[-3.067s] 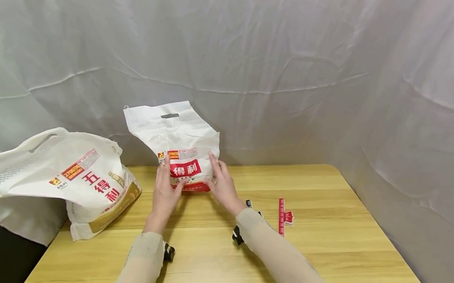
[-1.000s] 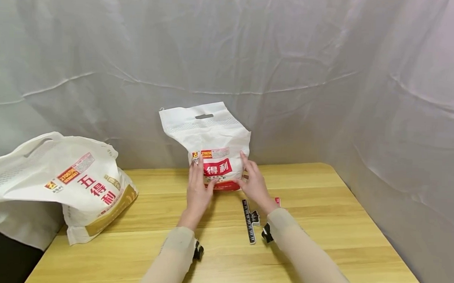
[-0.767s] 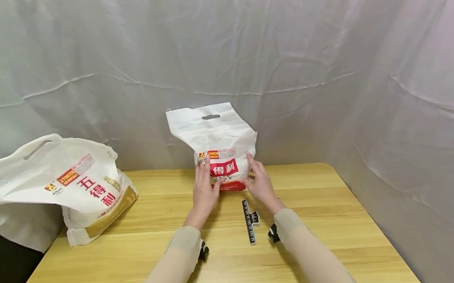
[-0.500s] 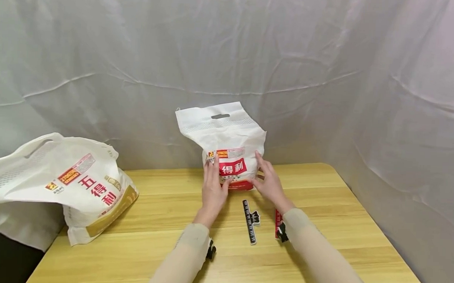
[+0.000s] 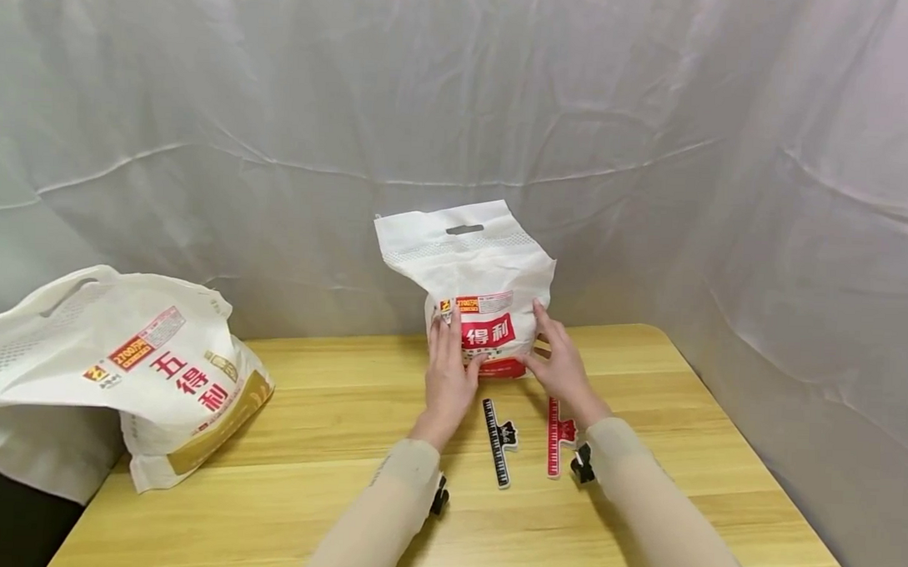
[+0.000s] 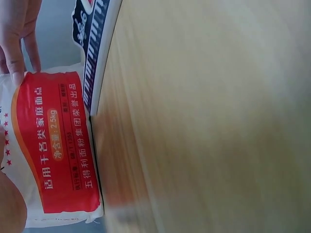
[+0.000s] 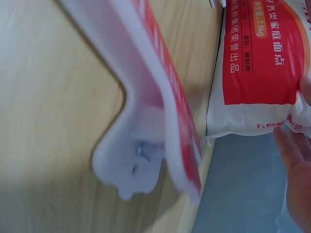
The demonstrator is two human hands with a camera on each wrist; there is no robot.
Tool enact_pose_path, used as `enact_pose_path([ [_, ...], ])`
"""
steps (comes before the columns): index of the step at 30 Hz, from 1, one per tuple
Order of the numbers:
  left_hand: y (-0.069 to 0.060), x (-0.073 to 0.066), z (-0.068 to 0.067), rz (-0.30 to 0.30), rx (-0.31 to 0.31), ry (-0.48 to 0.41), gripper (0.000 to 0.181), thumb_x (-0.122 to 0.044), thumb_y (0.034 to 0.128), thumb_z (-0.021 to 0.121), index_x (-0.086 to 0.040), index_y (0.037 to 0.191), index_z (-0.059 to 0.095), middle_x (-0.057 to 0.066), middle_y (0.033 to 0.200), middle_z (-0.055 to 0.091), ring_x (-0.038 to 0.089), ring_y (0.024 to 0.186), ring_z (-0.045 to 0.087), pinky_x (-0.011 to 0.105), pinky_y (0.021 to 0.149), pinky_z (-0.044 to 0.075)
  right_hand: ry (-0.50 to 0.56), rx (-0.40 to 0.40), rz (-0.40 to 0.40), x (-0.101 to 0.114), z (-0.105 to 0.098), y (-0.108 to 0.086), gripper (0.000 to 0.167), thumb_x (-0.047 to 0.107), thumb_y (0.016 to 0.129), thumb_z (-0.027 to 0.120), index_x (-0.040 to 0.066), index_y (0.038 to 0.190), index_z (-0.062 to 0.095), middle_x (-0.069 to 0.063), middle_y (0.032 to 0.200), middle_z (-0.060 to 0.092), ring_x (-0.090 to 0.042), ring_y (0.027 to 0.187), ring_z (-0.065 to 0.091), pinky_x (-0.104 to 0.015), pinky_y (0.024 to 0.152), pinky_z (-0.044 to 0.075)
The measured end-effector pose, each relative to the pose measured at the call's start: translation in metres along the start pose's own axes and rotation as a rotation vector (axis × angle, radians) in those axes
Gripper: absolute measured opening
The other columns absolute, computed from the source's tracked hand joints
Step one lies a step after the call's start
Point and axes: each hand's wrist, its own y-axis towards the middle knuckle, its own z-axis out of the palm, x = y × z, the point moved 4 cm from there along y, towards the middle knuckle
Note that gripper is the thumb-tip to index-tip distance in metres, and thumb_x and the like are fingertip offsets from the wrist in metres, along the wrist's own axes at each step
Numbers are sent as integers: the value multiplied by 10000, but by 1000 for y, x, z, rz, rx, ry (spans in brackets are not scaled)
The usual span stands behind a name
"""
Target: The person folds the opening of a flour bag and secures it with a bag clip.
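Note:
A white flour bag (image 5: 469,267) with a red label stands upright near the back of the table, its handle flap tilted back. My left hand (image 5: 448,379) holds its left side, fingers up along the front and thumb at the lower front. From the right, my right hand (image 5: 563,371) holds the other side, thumb on the lower front. In front of the bag lie a black clip (image 5: 503,444) and a red clip (image 5: 558,437) with piano-key patterns. The right wrist view shows the red clip (image 7: 160,111) close up, and the label (image 6: 58,141) fills part of the left wrist view.
A larger white and gold flour bag (image 5: 188,366) leans at the left end of the wooden table (image 5: 326,496). Grey cloth (image 5: 624,156) hangs behind and to the right. A black wrist camera (image 5: 583,465) is near the red clip.
The held flour bag has moved right along the table's back, both hands staying on it. The clips have come into full view between my forearms. The larger bag stays at the left.

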Motion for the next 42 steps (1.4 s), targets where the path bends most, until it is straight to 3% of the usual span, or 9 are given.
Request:
enact_pose_path([
  [13, 6, -17, 12, 18, -9, 3, 1032, -184, 952, 765, -252, 1688, 45, 167, 1687, 271, 408, 1566, 188, 603, 1138, 367, 17, -7, -16, -7, -18, 2, 1086, -15, 872, 803, 365, 1668, 169, -248, 1479, 437, -475, 1279, 558, -562, 991, 545],
  [18, 6, -20, 15, 17, -10, 7, 1013, -194, 952, 765, -245, 1688, 71, 171, 1678, 295, 398, 1565, 201, 588, 1122, 404, 5, -13, -31, -9, -21, 2, 1089, -34, 866, 802, 321, 1675, 165, -267, 1477, 436, -497, 1273, 553, -577, 989, 540],
  [22, 5, -18, 13, 31, -3, 14, 997, -196, 955, 759, -238, 1687, 84, 165, 1683, 287, 391, 1567, 203, 566, 1101, 440, 11, -10, -30, -9, -21, 1, 1092, -38, 866, 802, 323, 1675, 162, -270, 1478, 433, -505, 1278, 549, -570, 995, 538],
  [30, 3, -9, 4, 72, 62, -8, 962, -145, 974, 725, -252, 1687, 88, 184, 1696, 226, 364, 1572, 199, 523, 1159, 384, 63, 0, -6, -11, -18, -2, 1088, -20, 890, 785, 377, 1669, 137, -243, 1590, 360, -513, 1323, 521, -538, 1023, 523],
  [35, -1, -5, -2, 116, 25, -21, 910, -111, 964, 734, -225, 1679, 181, 217, 1664, 300, 378, 1531, 310, 522, 1148, 417, 92, -24, 4, -8, -16, -7, 1021, 60, 924, 777, 376, 1667, 152, -202, 1642, 319, -494, 1351, 504, -558, 1047, 507],
  [39, -5, -4, -8, 145, -3, -9, 886, -121, 950, 742, -224, 1668, 233, 173, 1666, 317, 368, 1492, 382, 525, 1120, 452, 87, -85, -6, -6, -17, -12, 907, 112, 969, 737, 263, 1675, 189, -216, 1619, 345, -498, 1348, 501, -607, 1046, 495],
  [42, -4, -5, -16, 189, -59, -2, 836, -99, 917, 762, -197, 1630, 338, 135, 1636, 356, 342, 1431, 461, 504, 1091, 486, 81, -139, -15, -6, -19, -15, 839, 115, 984, 716, 226, 1665, 239, -216, 1584, 387, -495, 1331, 518, -614, 1033, 502],
])
